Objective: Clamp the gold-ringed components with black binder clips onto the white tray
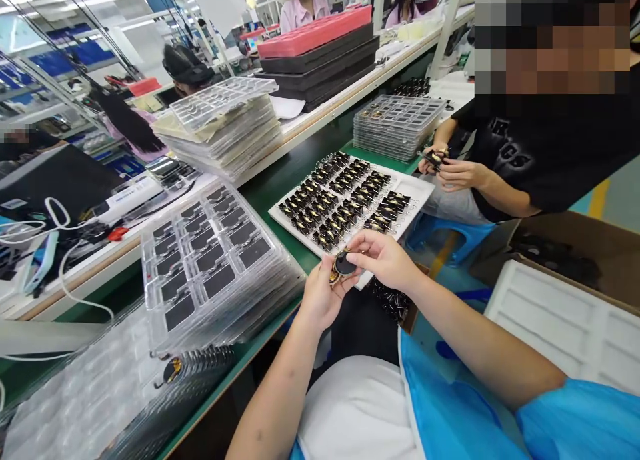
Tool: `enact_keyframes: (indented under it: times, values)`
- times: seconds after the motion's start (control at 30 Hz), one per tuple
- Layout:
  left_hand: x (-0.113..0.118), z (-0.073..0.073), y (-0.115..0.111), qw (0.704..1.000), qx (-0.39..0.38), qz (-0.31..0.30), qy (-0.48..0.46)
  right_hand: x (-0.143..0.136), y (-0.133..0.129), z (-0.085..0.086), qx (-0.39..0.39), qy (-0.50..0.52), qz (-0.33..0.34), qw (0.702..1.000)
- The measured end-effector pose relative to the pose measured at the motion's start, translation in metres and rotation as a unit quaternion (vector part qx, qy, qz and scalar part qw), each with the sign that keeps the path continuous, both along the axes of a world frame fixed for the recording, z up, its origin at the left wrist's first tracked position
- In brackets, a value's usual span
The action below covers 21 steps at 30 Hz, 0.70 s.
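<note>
In front of my lap, both hands meet on a small round black disc (345,263) with a gold-coloured part beneath it. My left hand (321,297) is closed around its lower side. The fingers of my right hand (383,255) pinch its upper edge. Just beyond my hands a white tray (423,187) carries rows of black binder clips (340,210) clamped on gold-coloured parts. Below my right wrist, more loose black clips (393,301) lie in a box, partly hidden by my arm.
Left stands a stack of clear compartment trays (215,247) with black pads, beside a bubbled plastic tray stack (90,380). Further trays (395,123) and red and black foam trays (315,37) stand behind. At right a co-worker's hands (450,170) hold a similar clipped part. A white lid (565,327) lies right.
</note>
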<state>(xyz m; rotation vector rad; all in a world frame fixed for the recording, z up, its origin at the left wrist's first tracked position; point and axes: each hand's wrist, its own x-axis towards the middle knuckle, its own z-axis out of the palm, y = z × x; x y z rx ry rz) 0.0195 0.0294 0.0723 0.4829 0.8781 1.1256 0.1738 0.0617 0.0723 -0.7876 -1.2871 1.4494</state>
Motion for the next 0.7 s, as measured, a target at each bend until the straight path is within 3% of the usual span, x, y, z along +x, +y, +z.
enact_keyframes:
  times: [0.13,0.3,0.4,0.6,0.7]
  values:
    - [-0.008,-0.003,-0.003,0.999,-0.004,-0.03,-0.012,0.0,0.0,-0.005,0.007,-0.023,0.016,1.0]
    - [-0.003,-0.014,0.003,0.995,0.071,0.065,-0.018,-0.003,-0.001,-0.018,0.14,-0.14,-0.133,0.971]
    - [0.0,-0.023,0.01,0.99,0.11,0.088,0.007,-0.007,-0.003,-0.029,0.185,-0.162,-0.142,0.959]
    - [-0.005,-0.034,0.018,0.99,0.111,0.077,0.051,-0.012,-0.002,-0.052,0.141,-0.142,-0.115,0.973]
    - [-0.004,-0.039,0.019,0.988,0.118,0.07,0.075,-0.01,0.003,-0.061,0.078,-0.113,-0.094,0.986]
